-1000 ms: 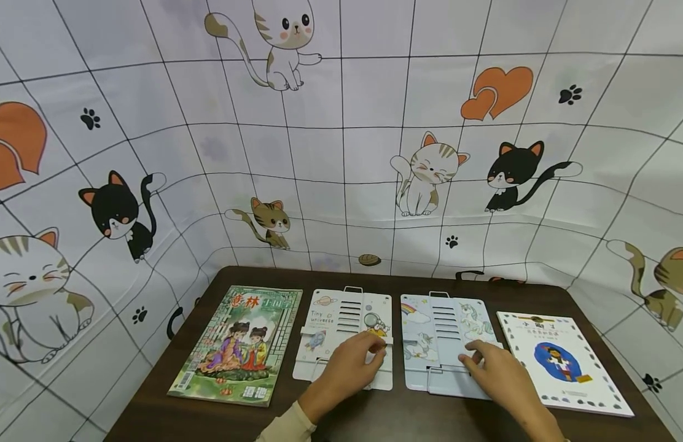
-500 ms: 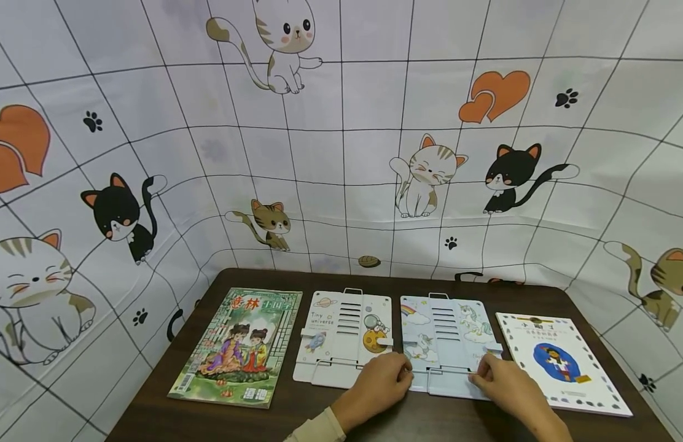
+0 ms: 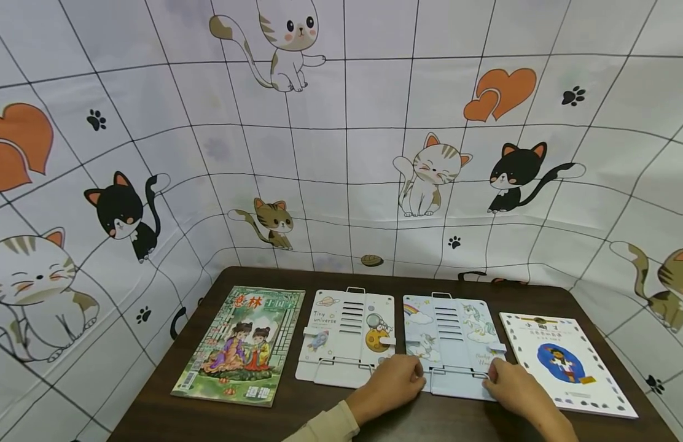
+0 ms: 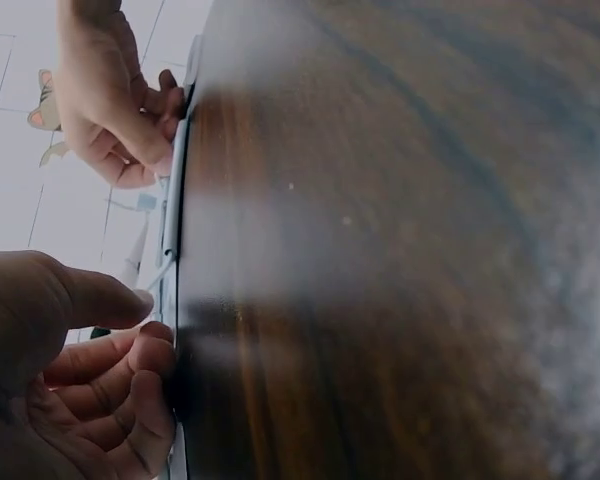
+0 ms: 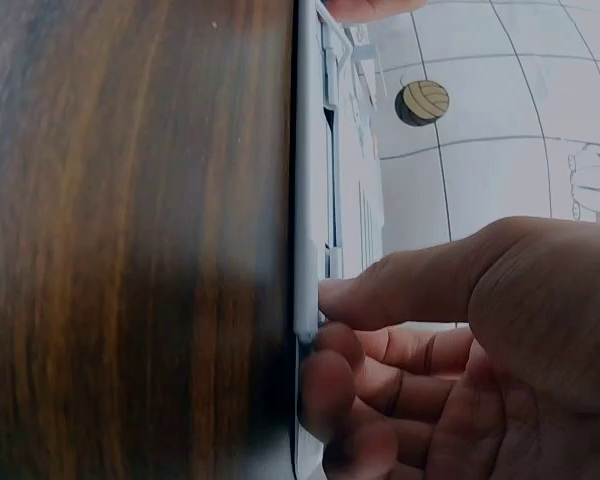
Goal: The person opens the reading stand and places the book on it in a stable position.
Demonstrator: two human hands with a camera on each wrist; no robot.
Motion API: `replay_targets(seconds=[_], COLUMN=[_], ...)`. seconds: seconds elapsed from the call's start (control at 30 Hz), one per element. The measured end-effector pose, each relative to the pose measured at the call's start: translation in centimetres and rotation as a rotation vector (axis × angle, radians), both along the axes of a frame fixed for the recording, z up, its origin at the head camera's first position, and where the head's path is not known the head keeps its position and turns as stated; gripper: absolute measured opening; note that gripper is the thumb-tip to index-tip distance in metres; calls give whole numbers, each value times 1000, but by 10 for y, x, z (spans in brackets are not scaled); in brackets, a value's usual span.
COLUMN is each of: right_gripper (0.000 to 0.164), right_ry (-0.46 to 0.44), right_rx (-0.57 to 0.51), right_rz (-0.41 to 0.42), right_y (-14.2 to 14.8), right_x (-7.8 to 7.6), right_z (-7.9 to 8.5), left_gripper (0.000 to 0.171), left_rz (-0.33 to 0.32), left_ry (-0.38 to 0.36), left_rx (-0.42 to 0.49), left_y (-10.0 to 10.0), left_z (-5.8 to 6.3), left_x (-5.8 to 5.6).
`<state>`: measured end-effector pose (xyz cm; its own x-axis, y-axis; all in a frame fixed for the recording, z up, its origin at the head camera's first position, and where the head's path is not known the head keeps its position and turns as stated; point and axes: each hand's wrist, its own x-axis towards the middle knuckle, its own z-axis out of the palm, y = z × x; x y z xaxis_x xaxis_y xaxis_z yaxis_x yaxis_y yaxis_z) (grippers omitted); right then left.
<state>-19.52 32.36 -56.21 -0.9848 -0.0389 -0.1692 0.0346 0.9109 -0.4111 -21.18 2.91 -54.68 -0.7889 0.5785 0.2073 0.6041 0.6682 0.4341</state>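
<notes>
Two pale metal book stands lie flat on the table in the head view. The right book stand [image 3: 449, 328] has a unicorn and rainbow print, slots, and wire page clips at its lower edge. My left hand [image 3: 390, 385] is at its lower left corner, thumb above and fingers curled by the edge. At the lower right, my right hand [image 3: 522, 393] pinches the edge; in the right wrist view the thumb [image 5: 355, 298] lies on top, with fingertips below. The left book stand [image 3: 349, 331], printed with planets and an astronaut, lies beside my left hand.
A green illustrated magazine [image 3: 239, 344] lies on the left of the dark wooden table [image 3: 297, 417]. A white book [image 3: 568, 362] with a blue oval picture is at the right, close to my right hand. Behind stands a cat-print cloth [image 3: 347, 153].
My left hand has come off the left book stand and moved right to the right stand's lower left corner. My right hand has moved down and slightly right to its lower right edge.
</notes>
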Motion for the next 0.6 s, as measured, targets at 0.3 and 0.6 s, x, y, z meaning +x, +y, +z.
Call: replay_targets(seconds=[0.3, 0.6], right_gripper=[16, 17], right_ry=[-26, -38], right_rx=[-150, -178], right_rz=[-7, 24], right_y=[-10, -2], right_x=[13, 10], right_z=[25, 22], left_gripper=[9, 10], left_rz=[43, -1], left_ry=[-44, -35], left_rx=[98, 38], left_y=[3, 13], left_z=[-2, 10], left_x=[-3, 7])
